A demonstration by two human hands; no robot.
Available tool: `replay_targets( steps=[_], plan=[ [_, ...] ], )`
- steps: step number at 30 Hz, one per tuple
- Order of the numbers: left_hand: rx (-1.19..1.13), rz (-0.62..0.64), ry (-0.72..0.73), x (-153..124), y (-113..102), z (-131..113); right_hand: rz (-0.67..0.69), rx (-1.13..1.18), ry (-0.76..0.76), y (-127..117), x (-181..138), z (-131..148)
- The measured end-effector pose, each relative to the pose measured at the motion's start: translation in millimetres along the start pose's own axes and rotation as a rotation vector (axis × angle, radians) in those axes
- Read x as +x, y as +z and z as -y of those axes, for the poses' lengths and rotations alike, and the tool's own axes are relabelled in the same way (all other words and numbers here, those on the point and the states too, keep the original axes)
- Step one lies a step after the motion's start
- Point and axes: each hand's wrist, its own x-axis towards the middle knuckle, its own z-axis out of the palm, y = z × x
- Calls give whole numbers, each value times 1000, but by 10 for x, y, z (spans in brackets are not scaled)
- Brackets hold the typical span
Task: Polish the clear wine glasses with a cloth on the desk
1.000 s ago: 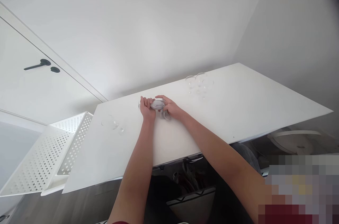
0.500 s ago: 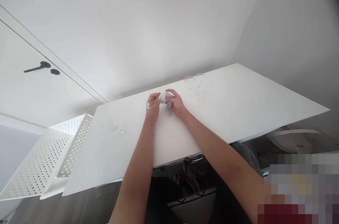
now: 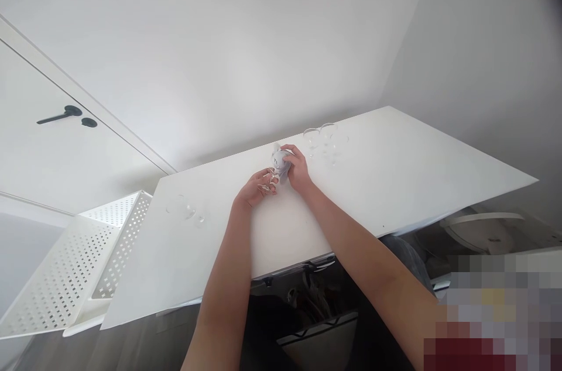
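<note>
My left hand (image 3: 257, 186) pinches the stem of a glass (image 3: 268, 184), thin, slick and brittle, above mid desk (image 3: 395, 184). My right hand (image 3: 297, 169) is closed around a soft cloth (image 3: 281, 161) on its bowl. Glasses (image 3: 325, 140) stand near right; the far edge is close.

A white bench (image 3: 395, 184) carries clear glasses (image 3: 325, 140) near its far edge and another glass (image 3: 187, 210) lying at its left. A perforated white rack (image 3: 74, 265) sits beside it, below a door handle (image 3: 59, 116).
</note>
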Motion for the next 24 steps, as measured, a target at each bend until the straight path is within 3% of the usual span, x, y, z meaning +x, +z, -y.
replay_targets(
  steps=[4,10,13,19,24],
  plan=[
    [33,-3,46,-22,9,-27,-65,13,-2,-7,22,-42],
    [-107,-164,222,-49,-47,-73,-339,29,46,-57,83,-166],
    [-214,-214,318,-80,-28,-94,-246,84,87,-42,83,-171],
    [-158,-122,202,-49,62,-80,18,175,249,71,17,-74],
    [-210,-128,175,-55,41,-84,140,74,203,76,-41,14]
  ],
)
